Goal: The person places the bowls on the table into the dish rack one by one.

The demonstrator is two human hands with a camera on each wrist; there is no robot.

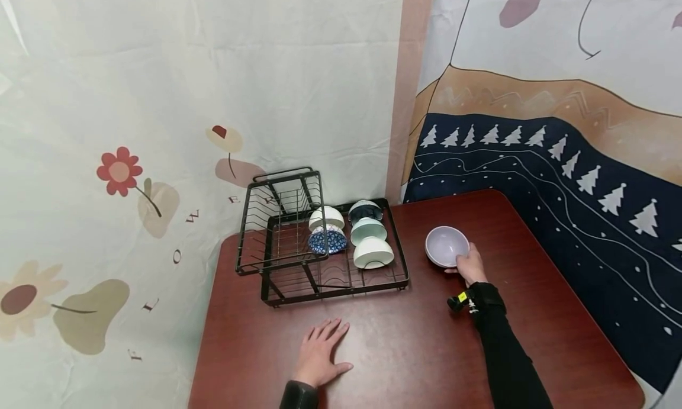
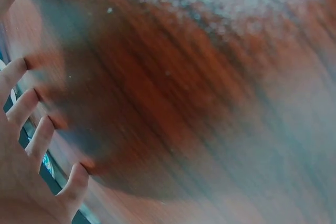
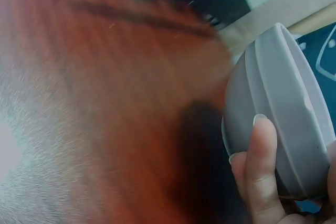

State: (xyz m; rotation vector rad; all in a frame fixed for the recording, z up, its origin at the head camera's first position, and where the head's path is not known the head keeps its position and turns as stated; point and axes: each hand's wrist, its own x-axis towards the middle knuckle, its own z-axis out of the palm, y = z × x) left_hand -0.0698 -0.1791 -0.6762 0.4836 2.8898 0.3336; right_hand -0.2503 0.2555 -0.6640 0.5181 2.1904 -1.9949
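On the right side of the table, my right hand grips a pale lilac bowl by its near right rim. The right wrist view has the fingers against the outer wall of the bowl, which appears greyish there. My left hand rests on the table near the front, fingers spread and holding nothing. Left of the lilac bowl, a black wire dish rack holds two rows of bowls. They include a white bowl, a pale green bowl, a dark bowl and a blue patterned bowl.
Above the rack's left part rises a raised wire basket. The reddish-brown table reaches a pale printed cloth behind and a dark cloth with trees on the right.
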